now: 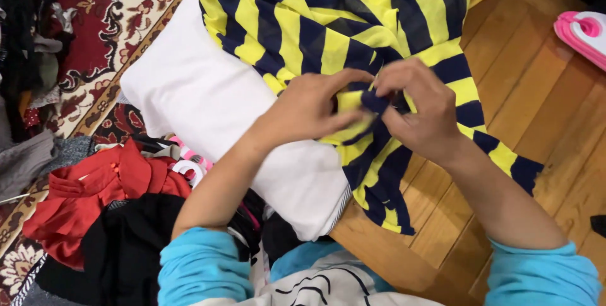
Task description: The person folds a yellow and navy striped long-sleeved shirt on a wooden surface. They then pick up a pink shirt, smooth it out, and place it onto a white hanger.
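Wooden floor (543, 129) at right, red patterned rug (107, 22) at left. White padded board (202, 98) lies between, bearing yellow-and-navy striped garment (315, 22); its tail hangs over board edge toward floor. Red garment (88, 192) and black cloth (126, 249) heaped beside left arm. Pink-white object (584, 35) at far right, well apart. Left hand (309, 107) and right hand (420, 110) both pinched narrow on small fold of striped fabric at board edge. Judgement: keep fold taut, fingertips close, bulk supported on board.

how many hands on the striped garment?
2: left hand and right hand both pinch the yellow-and-navy striped garment at its middle, over the white pad. None seem hidden.
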